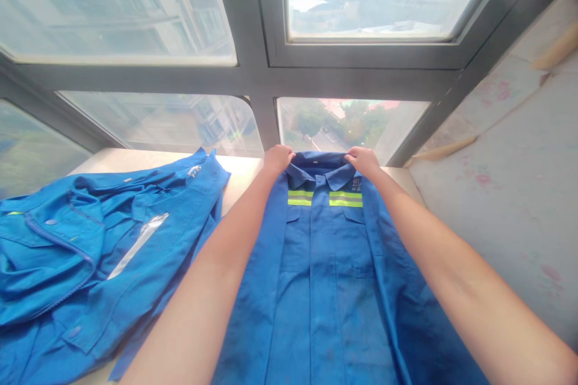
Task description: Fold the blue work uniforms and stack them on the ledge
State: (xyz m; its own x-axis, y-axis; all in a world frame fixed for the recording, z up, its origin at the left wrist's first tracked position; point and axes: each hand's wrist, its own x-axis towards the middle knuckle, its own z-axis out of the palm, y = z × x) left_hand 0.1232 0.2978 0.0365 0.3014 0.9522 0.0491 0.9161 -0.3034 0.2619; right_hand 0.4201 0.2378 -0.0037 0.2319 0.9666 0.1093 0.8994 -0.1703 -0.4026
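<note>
A blue work jacket with yellow-green reflective strips on the chest lies front side up before me, its collar toward the window. My left hand pinches the jacket at the left end of the collar, near the shoulder. At the opposite end of the collar, my right hand grips the fabric in the same way, close to the small chest lettering. Both sleeves run down along the jacket's sides, partly behind my forearms. The lower hem is out of view.
A second blue garment, crumpled, with a zip and a pale strip, lies to the left on the light-coloured ledge. Grey-framed windows rise behind. On the right stands a floral-papered wall with peeling edges.
</note>
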